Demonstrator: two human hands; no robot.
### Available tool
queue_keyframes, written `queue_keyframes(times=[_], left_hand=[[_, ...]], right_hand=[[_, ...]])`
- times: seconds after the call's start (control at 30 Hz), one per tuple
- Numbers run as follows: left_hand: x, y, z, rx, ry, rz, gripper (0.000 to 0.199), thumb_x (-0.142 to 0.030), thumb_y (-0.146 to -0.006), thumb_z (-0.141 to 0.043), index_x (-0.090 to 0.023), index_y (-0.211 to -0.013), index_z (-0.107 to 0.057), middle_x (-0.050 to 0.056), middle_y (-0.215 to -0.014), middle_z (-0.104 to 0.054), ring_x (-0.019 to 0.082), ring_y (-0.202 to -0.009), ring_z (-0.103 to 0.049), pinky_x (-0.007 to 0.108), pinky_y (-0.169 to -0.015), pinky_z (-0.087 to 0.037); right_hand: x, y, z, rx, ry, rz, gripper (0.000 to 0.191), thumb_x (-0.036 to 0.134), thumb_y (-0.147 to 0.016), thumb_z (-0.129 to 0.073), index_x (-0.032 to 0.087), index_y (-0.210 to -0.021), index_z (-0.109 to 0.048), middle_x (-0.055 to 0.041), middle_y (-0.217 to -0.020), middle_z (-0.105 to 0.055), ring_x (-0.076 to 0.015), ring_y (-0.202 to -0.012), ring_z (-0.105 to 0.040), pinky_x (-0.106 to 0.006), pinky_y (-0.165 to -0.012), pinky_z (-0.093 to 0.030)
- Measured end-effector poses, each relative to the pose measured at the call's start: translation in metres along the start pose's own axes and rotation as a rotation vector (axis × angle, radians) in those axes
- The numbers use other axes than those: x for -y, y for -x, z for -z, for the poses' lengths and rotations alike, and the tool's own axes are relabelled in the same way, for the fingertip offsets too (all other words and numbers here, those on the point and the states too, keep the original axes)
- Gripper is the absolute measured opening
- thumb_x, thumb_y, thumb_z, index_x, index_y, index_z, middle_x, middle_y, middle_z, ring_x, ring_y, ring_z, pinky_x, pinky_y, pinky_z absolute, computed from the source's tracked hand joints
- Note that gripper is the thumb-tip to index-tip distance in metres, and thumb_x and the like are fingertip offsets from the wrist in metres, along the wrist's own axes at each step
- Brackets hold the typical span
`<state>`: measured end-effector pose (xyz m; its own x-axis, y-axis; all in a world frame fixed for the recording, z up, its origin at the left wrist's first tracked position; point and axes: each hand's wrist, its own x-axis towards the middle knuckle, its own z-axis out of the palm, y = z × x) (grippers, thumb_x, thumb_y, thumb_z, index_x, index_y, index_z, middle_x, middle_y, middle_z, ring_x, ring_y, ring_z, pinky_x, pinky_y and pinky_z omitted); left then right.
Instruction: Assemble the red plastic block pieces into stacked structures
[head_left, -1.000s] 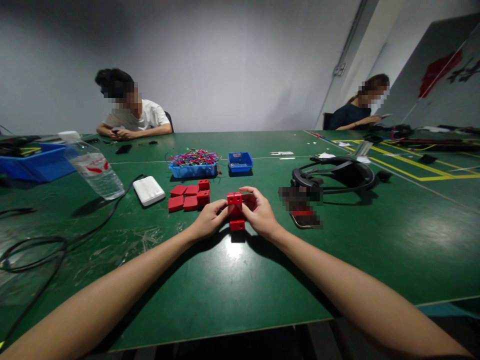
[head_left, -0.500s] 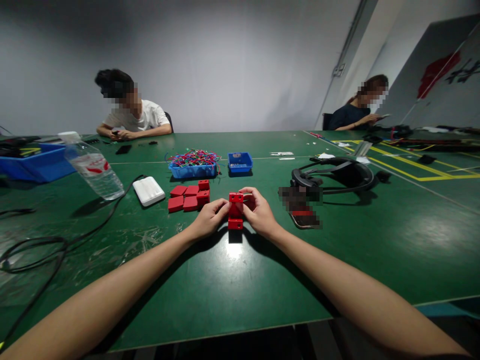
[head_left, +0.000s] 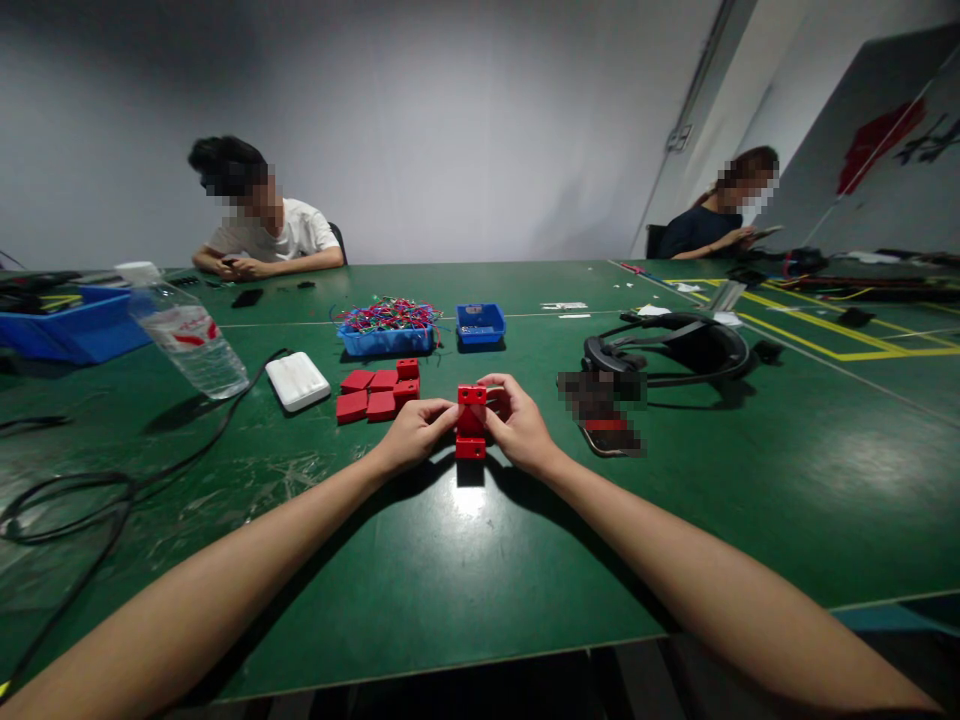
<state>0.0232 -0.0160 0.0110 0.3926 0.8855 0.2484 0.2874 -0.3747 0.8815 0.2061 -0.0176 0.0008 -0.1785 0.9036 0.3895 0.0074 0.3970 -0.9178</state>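
Observation:
Both of my hands grip a stack of red blocks with small holes [head_left: 471, 447] at the middle of the green table. My left hand [head_left: 411, 436] pinches its left side between thumb and fingers. On the right side, my right hand [head_left: 519, 428] is closed on it too, its index finger curved over behind. The upper block shows two holes along its front; the lower one has a hole at its right. Left of the stack lies a group of several similar red blocks [head_left: 381, 404], close beyond my left hand.
Behind the blocks stand a blue tray of coloured wires [head_left: 386, 341] and a small blue tray [head_left: 481, 336]. A water bottle [head_left: 191, 340], white box [head_left: 298, 382] and black cable [head_left: 135, 488] are left; a headset [head_left: 667, 350] and phone [head_left: 611, 437] right. Two people [head_left: 274, 235] sit across.
Almost nothing differs. My hands and the red stack keep their place, and the person at the far right has shifted very slightly.

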Motion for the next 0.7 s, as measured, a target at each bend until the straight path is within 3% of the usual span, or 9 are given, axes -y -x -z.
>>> queue_keyframes(times=[0.27,0.47,0.57,0.7], left_hand=[[0.003,-0.0008,0.0005,0.036,-0.007,-0.016,0.046,-0.052,-0.088,-0.052,-0.01,-0.085,-0.071,0.005,-0.077,-0.069,0.016,-0.07,-0.059,0.025,-0.065,-0.045],[0.0052,0.0032,-0.0061,-0.03,-0.105,-0.059,0.043,-0.047,-0.094,-0.04,-0.013,-0.085,-0.064,0.005,-0.083,-0.068,0.017,-0.076,-0.06,0.026,-0.071,-0.047],[0.004,0.0051,-0.0074,-0.094,-0.267,-0.062,0.045,-0.043,-0.095,-0.032,-0.015,-0.071,-0.057,0.003,-0.07,-0.061,0.015,-0.065,-0.055,0.025,-0.062,-0.042],[-0.0016,0.0051,-0.0039,-0.158,-0.714,0.067,0.048,-0.04,-0.096,-0.028,-0.017,-0.063,-0.055,0.005,-0.064,-0.062,0.017,-0.061,-0.057,0.026,-0.058,-0.034]], right_hand=[[0.0018,0.0008,0.0011,0.001,0.057,0.002,0.029,0.025,-0.078,-0.061,0.021,-0.105,-0.052,-0.0036,-0.089,-0.067,-0.0165,-0.078,-0.064,-0.027,-0.064,-0.052],[0.0028,0.001,0.0013,-0.006,0.077,0.01,0.028,0.024,-0.078,-0.06,0.022,-0.105,-0.052,-0.0024,-0.088,-0.066,-0.0152,-0.075,-0.064,-0.026,-0.063,-0.051],[0.0018,0.0009,0.0008,-0.004,0.066,-0.005,0.029,0.023,-0.078,-0.059,0.022,-0.105,-0.052,-0.002,-0.087,-0.066,-0.0148,-0.072,-0.064,-0.026,-0.062,-0.051],[-0.0003,0.0008,0.0003,-0.003,0.066,-0.01,0.029,0.022,-0.078,-0.06,0.022,-0.106,-0.053,-0.0023,-0.089,-0.066,-0.0144,-0.071,-0.064,-0.027,-0.063,-0.053]])
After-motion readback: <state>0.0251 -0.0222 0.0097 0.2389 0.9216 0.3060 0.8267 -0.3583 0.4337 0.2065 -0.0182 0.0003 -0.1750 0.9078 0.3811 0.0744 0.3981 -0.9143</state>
